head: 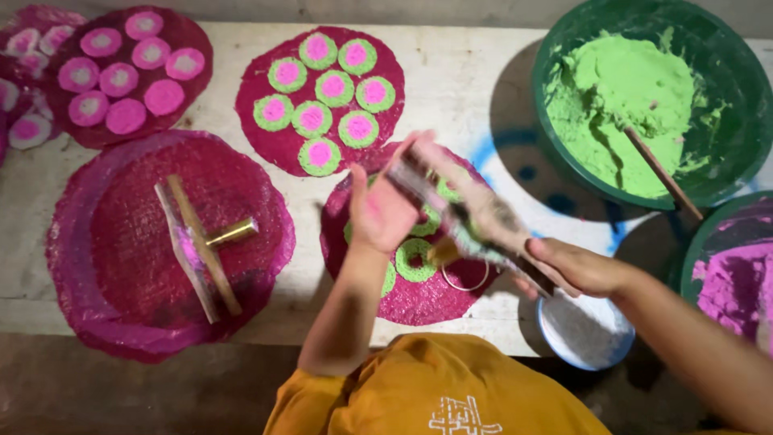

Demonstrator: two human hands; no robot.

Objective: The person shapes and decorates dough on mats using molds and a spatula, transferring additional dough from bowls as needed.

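Observation:
My left hand [385, 211] hovers with its fingers apart over a dark pink disc [419, 302] that carries green rings [415, 259]. Its palm touches the far end of a long flat tool [459, 217], blurred by motion. My right hand [573, 268] grips the tool's near end just right of that disc. A thin metal ring [465, 278] lies on the disc under the tool. Another pink disc [320, 97] behind bears several green circles with pink centres.
A green bowl of green powder [624, 109] with a stick [660, 171] stands at the back right. A bowl of pink powder [737, 282] is at the right edge, a small white dish [586, 332] near the front. On the left, a stack of pink discs [97, 266] holds a second tool [201, 246].

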